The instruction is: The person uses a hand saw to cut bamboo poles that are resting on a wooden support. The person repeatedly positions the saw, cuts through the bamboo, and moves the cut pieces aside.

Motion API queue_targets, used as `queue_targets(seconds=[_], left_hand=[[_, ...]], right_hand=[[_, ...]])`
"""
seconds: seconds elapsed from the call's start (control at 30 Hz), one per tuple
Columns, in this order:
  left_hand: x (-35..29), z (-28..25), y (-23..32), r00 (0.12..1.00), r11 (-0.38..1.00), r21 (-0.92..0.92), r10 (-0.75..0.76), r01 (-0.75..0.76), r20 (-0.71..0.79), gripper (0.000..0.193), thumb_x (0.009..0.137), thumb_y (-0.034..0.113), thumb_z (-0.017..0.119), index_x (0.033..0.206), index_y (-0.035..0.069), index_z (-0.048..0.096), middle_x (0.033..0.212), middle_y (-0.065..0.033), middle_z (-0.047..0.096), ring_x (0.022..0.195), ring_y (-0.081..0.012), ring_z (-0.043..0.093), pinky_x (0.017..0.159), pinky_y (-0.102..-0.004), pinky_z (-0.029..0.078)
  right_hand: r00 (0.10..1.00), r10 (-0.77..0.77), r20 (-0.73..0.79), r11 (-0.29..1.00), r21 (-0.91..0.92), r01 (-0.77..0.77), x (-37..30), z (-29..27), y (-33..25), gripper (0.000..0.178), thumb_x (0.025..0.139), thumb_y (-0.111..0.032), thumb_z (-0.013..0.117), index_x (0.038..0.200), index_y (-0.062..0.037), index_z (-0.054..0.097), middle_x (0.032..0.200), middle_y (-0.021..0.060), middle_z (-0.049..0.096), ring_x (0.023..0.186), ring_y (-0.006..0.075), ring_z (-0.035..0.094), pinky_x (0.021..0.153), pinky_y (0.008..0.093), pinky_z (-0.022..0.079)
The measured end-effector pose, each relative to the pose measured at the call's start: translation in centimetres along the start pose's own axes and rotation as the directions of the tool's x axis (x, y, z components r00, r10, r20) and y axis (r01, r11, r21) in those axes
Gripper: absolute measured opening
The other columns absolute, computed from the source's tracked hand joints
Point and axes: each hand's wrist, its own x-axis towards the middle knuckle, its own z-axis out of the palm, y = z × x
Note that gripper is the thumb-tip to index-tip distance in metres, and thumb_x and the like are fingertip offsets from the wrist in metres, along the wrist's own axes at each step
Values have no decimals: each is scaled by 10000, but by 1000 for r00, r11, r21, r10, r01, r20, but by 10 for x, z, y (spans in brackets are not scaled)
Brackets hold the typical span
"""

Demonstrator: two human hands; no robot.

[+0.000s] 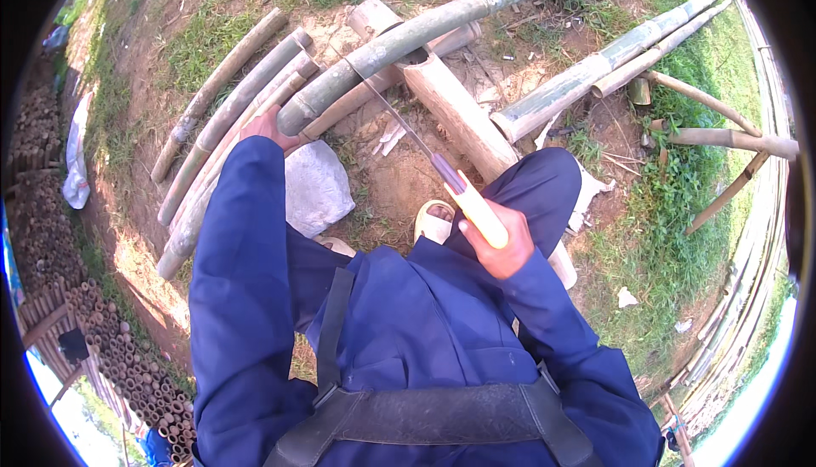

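Observation:
A thick green bamboo pole [459, 15] slants from the middle left to the upper right, resting across a pale wooden support [459, 114]. My left hand [269, 127] grips the pole's near end, its fingers partly hidden under the bamboo. In my right hand [501, 242], closed round the yellow handle, is a handsaw [406, 130]. Its thin blade runs up and left and lies against the pole a short way in from the held end.
Several cut bamboo lengths [229, 110] lie left of my left hand. A pale stone block [316, 185] sits below the pole's near end. Two long poles [608, 67] lie at the right, near a bamboo frame [731, 138]. Stacked bamboo pieces [136, 373] fill the far left.

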Motion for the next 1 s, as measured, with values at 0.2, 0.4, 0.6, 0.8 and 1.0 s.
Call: queue_targets(seconds=[0.2, 0.4, 0.6, 0.8, 1.0], left_hand=[[6, -4, 12, 999, 1000, -24, 1, -2, -35, 878, 640, 477, 824, 1412, 141, 574, 1125, -235, 724, 1073, -379, 702, 942, -471, 548], [2, -2, 8, 995, 1000, 14, 27, -26, -100, 958, 631, 681, 832, 1371, 121, 592, 1169, -191, 723, 1109, -352, 692, 945, -470, 546], [-1, -3, 6, 998, 999, -22, 25, -27, -60, 935, 641, 600, 850, 1389, 118, 565, 1142, -180, 733, 1102, -365, 691, 955, -475, 545], [10, -7, 18, 994, 997, -25, 71, -73, -84, 924, 655, 573, 845, 1409, 127, 550, 1151, -194, 729, 1093, -362, 700, 952, -480, 554], [2, -7, 5, 999, 997, -69, 23, -26, -45, 879, 647, 555, 850, 1368, 126, 588, 1126, -191, 736, 1065, -367, 707, 945, -475, 558]], right_hand=[[1000, -14, -10, 994, -112, 12, 83, 40, 26, 187, 884, -68, 698, 1042, 32, 691, 763, 183, 670, 702, 260, 715, 668, 363, 546], [997, -69, -44, 997, -46, 67, 112, 68, 40, 178, 873, -102, 730, 1000, 13, 682, 753, 173, 658, 669, 262, 663, 658, 374, 524], [1000, 4, -26, 1000, -27, -5, 1, 20, -3, 364, 866, 19, 708, 1229, 33, 688, 908, 114, 737, 806, 125, 682, 768, 289, 542], [985, -149, -85, 988, -51, 145, 159, 88, 55, 211, 863, -117, 728, 1038, -4, 691, 801, 224, 681, 745, 420, 685, 673, 435, 541], [997, 64, 30, 997, -40, -63, 53, 50, 39, 270, 876, -24, 713, 1140, 23, 694, 932, 163, 752, 882, 244, 746, 801, 357, 565]])
